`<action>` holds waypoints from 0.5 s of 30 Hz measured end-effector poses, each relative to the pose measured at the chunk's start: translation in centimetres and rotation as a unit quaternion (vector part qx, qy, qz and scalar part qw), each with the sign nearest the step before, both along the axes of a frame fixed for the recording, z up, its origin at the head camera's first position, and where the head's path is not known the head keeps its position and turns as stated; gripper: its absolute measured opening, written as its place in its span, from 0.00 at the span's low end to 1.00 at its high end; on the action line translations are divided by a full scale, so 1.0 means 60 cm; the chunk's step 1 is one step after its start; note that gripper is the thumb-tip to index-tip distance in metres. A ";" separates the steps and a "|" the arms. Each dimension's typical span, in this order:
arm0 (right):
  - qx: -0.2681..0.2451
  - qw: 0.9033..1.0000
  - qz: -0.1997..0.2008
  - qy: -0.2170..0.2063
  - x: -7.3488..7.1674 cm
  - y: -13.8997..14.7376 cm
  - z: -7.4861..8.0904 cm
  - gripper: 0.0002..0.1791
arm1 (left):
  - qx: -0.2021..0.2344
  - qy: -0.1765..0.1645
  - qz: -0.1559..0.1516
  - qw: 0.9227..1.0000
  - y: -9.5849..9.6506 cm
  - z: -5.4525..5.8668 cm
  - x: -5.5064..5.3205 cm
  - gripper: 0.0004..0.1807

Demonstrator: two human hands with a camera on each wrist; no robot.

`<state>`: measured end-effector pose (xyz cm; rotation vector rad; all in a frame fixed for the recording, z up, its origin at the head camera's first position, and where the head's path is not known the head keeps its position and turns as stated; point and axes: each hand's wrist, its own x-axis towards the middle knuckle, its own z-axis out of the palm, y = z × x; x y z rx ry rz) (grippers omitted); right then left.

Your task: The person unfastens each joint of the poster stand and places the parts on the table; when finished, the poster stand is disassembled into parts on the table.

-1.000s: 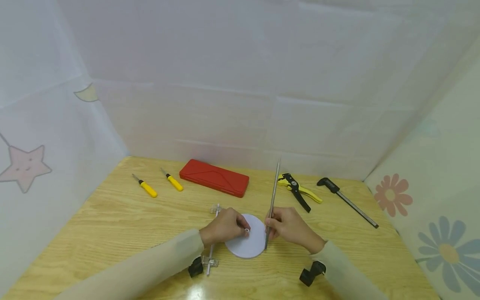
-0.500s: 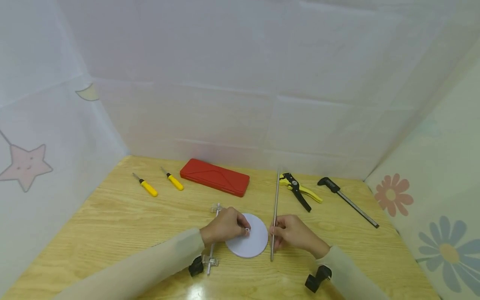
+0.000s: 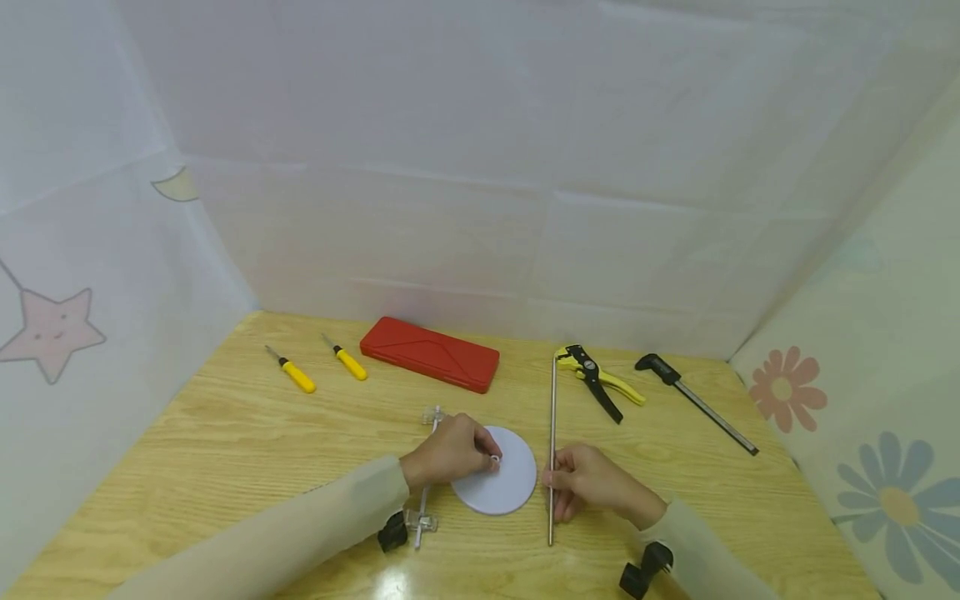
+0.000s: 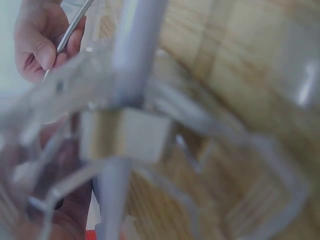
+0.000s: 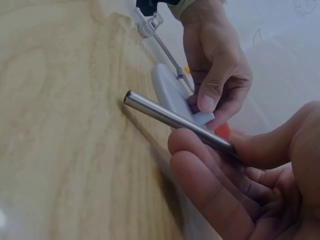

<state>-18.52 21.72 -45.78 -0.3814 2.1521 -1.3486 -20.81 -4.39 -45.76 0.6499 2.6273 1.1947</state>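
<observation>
A flat white disc [image 3: 504, 492] lies on the table in the head view. My left hand [image 3: 450, 450] pinches the short white stub [image 5: 203, 118] at its middle between thumb and fingers. Just right of the disc, my right hand [image 3: 588, 482] grips a long thin metal rod [image 3: 553, 408], which points away from me. In the right wrist view the rod's near end stands a little off the wood, over its shadow. Left of the disc, partly behind my left hand and sleeve, is a white rod with clear plastic brackets [image 3: 422, 522]; one bracket blurs large across the left wrist view.
Toward the back stand a red case [image 3: 429, 354], yellow-and-black wire strippers [image 3: 596, 382] and a black-headed caliper [image 3: 697, 404] at right. Two yellow-handled screwdrivers [image 3: 296, 375] lie at back left. Printed cloth walls enclose the wooden table.
My right hand has moved right and nearer to me with the metal rod, whose far end has come down toward the wire strippers. The left hand and disc have stayed in place.
</observation>
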 end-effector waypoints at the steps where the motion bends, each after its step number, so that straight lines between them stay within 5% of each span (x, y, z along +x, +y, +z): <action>1: 0.000 1.000 -0.003 -0.012 0.002 0.000 -0.002 0.11 | 0.000 0.000 0.000 1.000 0.000 0.000 0.000 0.02; 5: 0.014 0.999 -0.018 -0.031 0.008 0.001 -0.009 0.11 | 0.002 -0.004 0.002 1.000 0.000 0.001 0.001 0.02; 15: 0.031 0.998 -0.055 0.001 0.022 -0.007 -0.013 0.11 | 0.006 -0.005 0.002 1.000 0.001 0.002 0.002 0.02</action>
